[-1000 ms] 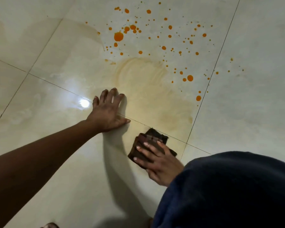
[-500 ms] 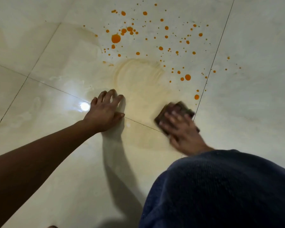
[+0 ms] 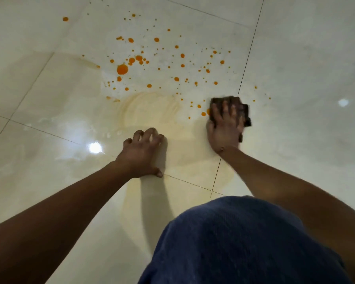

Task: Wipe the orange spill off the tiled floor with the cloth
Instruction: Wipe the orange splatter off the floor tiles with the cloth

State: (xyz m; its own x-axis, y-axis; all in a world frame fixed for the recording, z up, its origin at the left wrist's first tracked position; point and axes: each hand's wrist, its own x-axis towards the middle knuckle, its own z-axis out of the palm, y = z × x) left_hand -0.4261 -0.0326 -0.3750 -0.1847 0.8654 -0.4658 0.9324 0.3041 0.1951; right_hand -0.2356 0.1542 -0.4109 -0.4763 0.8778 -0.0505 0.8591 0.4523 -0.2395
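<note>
Orange drops of the spill (image 3: 122,69) lie scattered over the cream tiled floor (image 3: 305,58), thickest at upper middle. A pale orange smear (image 3: 152,111) marks the tile below them. My right hand (image 3: 224,128) presses flat on a folded dark brown cloth (image 3: 246,111), fingers spread, at the spill's right edge beside a grout line. The cloth touches an orange drop (image 3: 203,114) at its left side. My left hand (image 3: 141,154) rests on the floor with bent fingertips, left of the cloth, holding nothing.
Dark blue fabric on my knee (image 3: 244,242) fills the lower right. Grout lines (image 3: 246,64) cross the floor. Bright light reflections (image 3: 95,148) shine on the wet tile at left and far right.
My right hand has slid the cloth away from me and to the right, from near my knee up to the spill's right edge. My left hand has stayed planted, its fingers now more bent.
</note>
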